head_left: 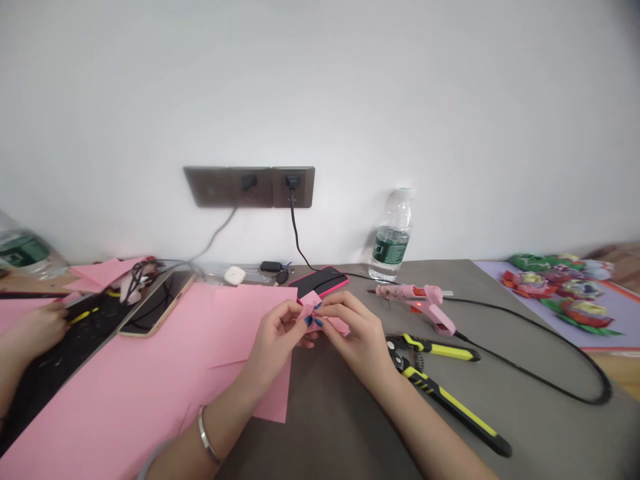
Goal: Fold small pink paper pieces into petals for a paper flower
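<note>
Between my fingertips is a small folded piece of pink paper (311, 303), held in front of me above the grey table mat. My left hand (280, 333) pinches it from the left, with a silver bangle on that wrist. From the right, my right hand (353, 327) pinches the same paper, thumb and forefinger close to the left thumb. Part of the paper's folds is hidden behind my fingers. Under my left arm lie large pink paper sheets (150, 377). A pair of pliers (440, 380) with black and yellow handles lies beside my right forearm.
A pink glue gun (417, 300) with a black cord rests at the right. Behind my hands lies a phone (330, 279); another phone (157, 303) is on the left. A water bottle (393, 237) stands by the wall. Paper flowers (575, 287) lie far right. Another person's hand (43, 327) works at left.
</note>
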`<action>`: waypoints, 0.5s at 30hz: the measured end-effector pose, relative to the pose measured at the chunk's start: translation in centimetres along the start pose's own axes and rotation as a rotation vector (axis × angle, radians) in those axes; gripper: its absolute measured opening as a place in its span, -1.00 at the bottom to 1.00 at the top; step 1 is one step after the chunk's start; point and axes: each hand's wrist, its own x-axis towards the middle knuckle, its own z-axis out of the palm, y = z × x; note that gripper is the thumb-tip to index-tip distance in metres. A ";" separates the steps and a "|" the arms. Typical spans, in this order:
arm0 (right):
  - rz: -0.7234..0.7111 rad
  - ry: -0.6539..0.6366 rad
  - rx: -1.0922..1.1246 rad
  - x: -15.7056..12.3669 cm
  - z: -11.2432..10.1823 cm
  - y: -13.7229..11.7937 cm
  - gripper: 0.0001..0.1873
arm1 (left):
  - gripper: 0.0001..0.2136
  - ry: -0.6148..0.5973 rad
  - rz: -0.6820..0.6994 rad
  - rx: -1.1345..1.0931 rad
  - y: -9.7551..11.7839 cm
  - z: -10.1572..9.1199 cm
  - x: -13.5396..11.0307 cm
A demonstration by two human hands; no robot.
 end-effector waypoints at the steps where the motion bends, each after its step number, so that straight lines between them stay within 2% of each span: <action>1: 0.033 0.004 0.027 0.0 0.0 -0.1 -0.88 | -0.72 -0.003 0.006 0.002 0.0 0.0 0.0; 6: 0.273 0.011 0.156 -0.2 0.4 -0.1 -0.96 | -0.74 -0.063 0.055 0.024 -0.3 0.1 -0.1; 9: 0.402 -0.019 0.211 -0.3 0.5 0.2 -0.90 | -0.75 -0.086 0.048 0.021 -0.4 0.2 -0.1; 11: 0.383 -0.022 0.182 -0.3 0.5 0.3 -0.90 | -0.76 -0.091 0.028 0.017 -0.4 0.2 -0.1; 15: 0.136 -0.003 0.016 -0.3 0.3 0.2 -0.89 | -0.74 -0.086 -0.012 0.005 -0.3 0.2 -0.1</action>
